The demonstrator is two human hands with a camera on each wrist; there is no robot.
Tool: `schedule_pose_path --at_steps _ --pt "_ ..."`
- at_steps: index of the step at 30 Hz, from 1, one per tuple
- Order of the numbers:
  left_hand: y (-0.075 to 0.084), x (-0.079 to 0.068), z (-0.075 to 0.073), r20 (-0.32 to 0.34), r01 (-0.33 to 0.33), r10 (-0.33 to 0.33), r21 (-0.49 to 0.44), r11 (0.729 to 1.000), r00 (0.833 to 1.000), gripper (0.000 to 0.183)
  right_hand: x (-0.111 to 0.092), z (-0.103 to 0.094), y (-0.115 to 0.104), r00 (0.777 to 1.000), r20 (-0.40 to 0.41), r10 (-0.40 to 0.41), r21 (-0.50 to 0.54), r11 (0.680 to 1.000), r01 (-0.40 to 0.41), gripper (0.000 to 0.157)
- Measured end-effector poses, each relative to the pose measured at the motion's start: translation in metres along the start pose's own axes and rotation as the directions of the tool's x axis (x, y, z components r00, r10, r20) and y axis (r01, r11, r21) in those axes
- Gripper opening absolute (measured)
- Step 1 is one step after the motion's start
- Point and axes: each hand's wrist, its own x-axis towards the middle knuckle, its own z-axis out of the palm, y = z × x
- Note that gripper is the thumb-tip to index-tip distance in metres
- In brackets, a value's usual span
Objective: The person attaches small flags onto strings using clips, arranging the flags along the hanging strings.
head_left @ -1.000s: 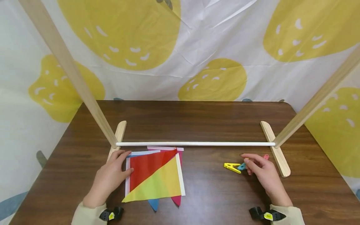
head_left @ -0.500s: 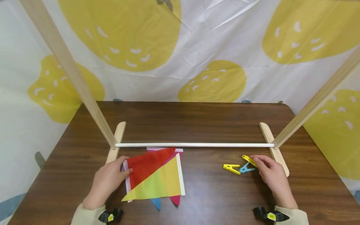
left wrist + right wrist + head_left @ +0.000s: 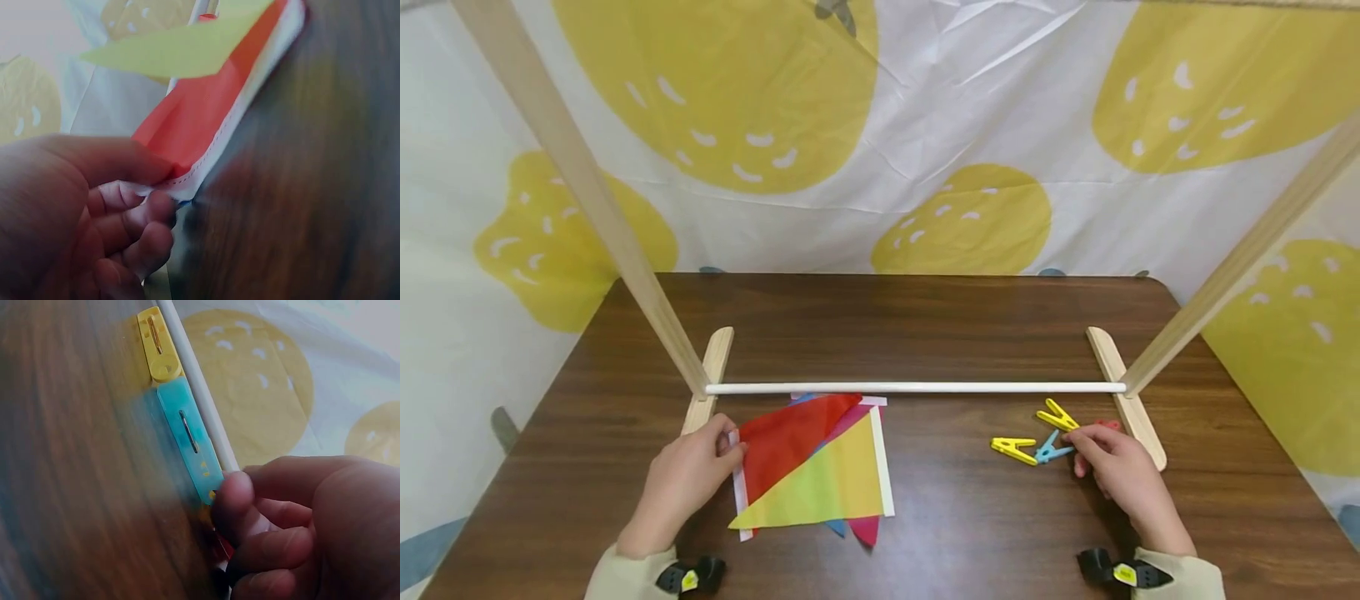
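My left hand (image 3: 691, 467) pinches the white-edged end of a red pennant (image 3: 793, 442), thumb on top in the left wrist view. A yellow-green pennant (image 3: 820, 492) lies partly over it, its loose tip standing up in that wrist view. Parts of a magenta pennant (image 3: 865, 530) and a blue pennant (image 3: 836, 527) show below. At the right, my right hand (image 3: 1120, 471) has its fingertips at the ends of a blue clothespin (image 3: 189, 434) and a yellow clothespin (image 3: 1057, 414); I cannot tell whether they grip either. Another yellow clothespin (image 3: 1013, 450) lies left of the blue one.
A red clothespin (image 3: 1108, 425) shows partly behind the right hand. A white rod (image 3: 925, 387) crosses behind the pennants, joining two wooden feet (image 3: 717, 354) with tall wooden posts (image 3: 587, 192). A lemon-printed cloth (image 3: 820, 225) hangs beyond the brown table (image 3: 925, 333).
The right hand has spread the clothespins apart, bringing a second yellow one into sight, and moved down slightly from it. The left hand has shifted the red pennant over the blue one.
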Motion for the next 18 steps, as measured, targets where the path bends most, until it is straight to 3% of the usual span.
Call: schedule_pose_path --at_steps 3,8,13,18 --pt "-0.002 -0.001 0.0 -0.004 -0.022 0.022 0.009 1.0 1.0 0.015 0.0 -0.001 0.001 1.0 0.001 -0.016 -0.059 0.998 0.016 0.033" --pt "-0.004 0.0 0.001 0.009 -0.04 0.04 -0.006 0.999 0.999 0.015 -0.002 -0.008 0.003 0.998 -0.066 -0.016 -0.125 0.992 0.008 0.036" --pt "-0.004 0.001 0.0 0.004 -0.065 0.065 -0.019 0.998 0.998 0.017 -0.003 -0.012 0.006 1.0 -0.022 -0.016 -0.102 0.995 0.014 0.035" --pt "-0.005 0.0 -0.003 0.021 -0.04 0.04 -0.029 0.999 0.999 0.025 -0.001 -0.009 0.005 0.999 0.01 -0.039 -0.141 0.989 0.04 0.033"
